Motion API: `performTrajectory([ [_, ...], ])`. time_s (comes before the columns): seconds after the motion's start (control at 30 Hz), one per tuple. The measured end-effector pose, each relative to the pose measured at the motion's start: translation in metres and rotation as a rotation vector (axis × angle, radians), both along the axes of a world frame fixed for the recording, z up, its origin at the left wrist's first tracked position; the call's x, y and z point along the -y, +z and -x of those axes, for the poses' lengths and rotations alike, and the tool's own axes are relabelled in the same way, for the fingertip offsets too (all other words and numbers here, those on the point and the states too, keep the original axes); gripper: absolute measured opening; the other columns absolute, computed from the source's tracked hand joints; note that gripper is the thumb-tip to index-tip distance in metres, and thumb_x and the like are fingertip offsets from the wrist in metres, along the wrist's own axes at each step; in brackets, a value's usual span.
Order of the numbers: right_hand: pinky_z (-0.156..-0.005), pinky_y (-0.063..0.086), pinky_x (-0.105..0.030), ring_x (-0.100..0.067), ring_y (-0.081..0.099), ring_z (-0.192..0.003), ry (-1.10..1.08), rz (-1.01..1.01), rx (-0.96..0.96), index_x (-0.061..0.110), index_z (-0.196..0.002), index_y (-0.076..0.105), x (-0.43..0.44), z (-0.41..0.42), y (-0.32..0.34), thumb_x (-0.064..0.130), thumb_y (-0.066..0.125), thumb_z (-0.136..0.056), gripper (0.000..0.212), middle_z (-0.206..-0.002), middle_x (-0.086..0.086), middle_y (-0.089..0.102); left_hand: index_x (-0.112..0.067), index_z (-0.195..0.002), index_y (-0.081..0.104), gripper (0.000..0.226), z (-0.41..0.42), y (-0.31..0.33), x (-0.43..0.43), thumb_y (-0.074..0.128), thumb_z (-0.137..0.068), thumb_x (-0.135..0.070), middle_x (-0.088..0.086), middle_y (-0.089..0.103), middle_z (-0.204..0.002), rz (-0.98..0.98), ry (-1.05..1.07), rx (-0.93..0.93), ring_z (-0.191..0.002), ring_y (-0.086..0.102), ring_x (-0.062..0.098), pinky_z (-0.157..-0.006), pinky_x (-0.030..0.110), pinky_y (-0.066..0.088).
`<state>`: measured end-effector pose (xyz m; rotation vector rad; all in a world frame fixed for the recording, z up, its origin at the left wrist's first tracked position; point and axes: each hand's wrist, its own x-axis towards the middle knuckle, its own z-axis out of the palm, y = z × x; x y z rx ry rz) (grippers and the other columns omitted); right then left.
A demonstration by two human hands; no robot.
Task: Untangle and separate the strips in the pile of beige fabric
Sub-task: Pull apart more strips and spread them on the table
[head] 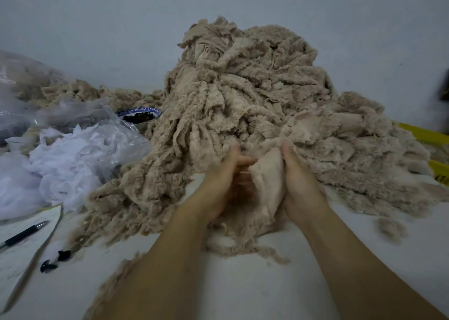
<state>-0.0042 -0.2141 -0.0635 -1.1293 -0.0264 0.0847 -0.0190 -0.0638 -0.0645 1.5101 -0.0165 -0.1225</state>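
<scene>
While both hands grip a strip (267, 178), paper's (17, 254) writing blurs

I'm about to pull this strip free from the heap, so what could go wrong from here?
The strip held between the left hand and right hand runs back into the tall beige fabric pile; a hard tug may drag the heap forward or tighten the tangle. Slumping fabric might also tip the bowl at the pile's left edge. Loose fluff could spread over the table.
</scene>
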Motion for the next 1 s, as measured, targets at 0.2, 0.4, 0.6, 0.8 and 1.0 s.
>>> performTrajectory([
  [0.2, -0.077, 0.057, -0.035, -0.015, 0.072, -0.089, -0.224, 0.468, 0.256, 0.020, -0.097, 0.069, 0.003, 0.000, -0.007, 0.055, 0.050, -0.097, 0.039, -0.091, 0.001, 0.075, -0.038, -0.113, 0.069, 0.070, 0.010, -0.003, 0.016, 0.053, -0.068, -0.089, -0.017, 0.071, -0.116, -0.221, -0.152, 0.166, -0.110, 0.064, 0.001, -0.100, 0.029, 0.047],
  [0.4, -0.060, 0.050, -0.022, -0.002, 0.065, -0.065, 0.041, 0.686, 0.353, 0.030, -0.071, 0.066, -0.014, 0.012, -0.010, 0.067, 0.046, -0.091, 0.046, -0.066, 0.016, 0.068, -0.017, -0.102, 0.078, 0.039, 0.000, -0.001, 0.007, 0.066, -0.082, -0.048, 0.005, 0.075, -0.107, 0.308, -0.040, 0.040, -0.100, 0.071, 0.015, -0.083, 0.027, 0.056],
  [0.6, -0.078, 0.058, -0.048, -0.029, 0.073, -0.081, 0.046, 0.413, 0.070, 0.016, -0.084, 0.075, -0.010, 0.010, -0.003, 0.062, 0.058, -0.089, 0.050, -0.084, -0.012, 0.075, -0.014, -0.079, 0.056, 0.028, -0.012, 0.004, -0.025, 0.041, -0.095, 0.003, -0.003, 0.050, -0.062, 0.891, 0.352, 0.014, -0.046, 0.044, 0.004, -0.042, 0.014, 0.035],
  [0.8, -0.064, 0.058, -0.034, -0.024, 0.074, -0.087, -0.200, -0.108, -0.259, 0.013, -0.109, 0.069, 0.011, -0.013, 0.000, 0.055, 0.048, -0.098, 0.048, -0.103, -0.011, 0.076, -0.014, -0.129, 0.058, 0.072, 0.002, 0.010, -0.009, 0.031, -0.094, -0.070, -0.001, 0.063, -0.123, -0.049, 0.288, 0.003, -0.112, 0.061, 0.020, -0.094, 0.032, 0.050],
  [1.0, -0.062, 0.053, -0.038, -0.026, 0.065, -0.085, -0.345, -0.295, -0.330, 0.013, -0.112, 0.063, 0.035, -0.025, -0.001, 0.049, 0.039, -0.104, 0.044, -0.110, -0.012, 0.067, -0.032, -0.140, 0.048, 0.066, 0.011, -0.010, -0.001, 0.063, -0.084, -0.064, -0.016, 0.043, -0.142, -1.017, -0.435, 0.310, -0.123, 0.038, -0.003, -0.097, 0.014, 0.031],
])
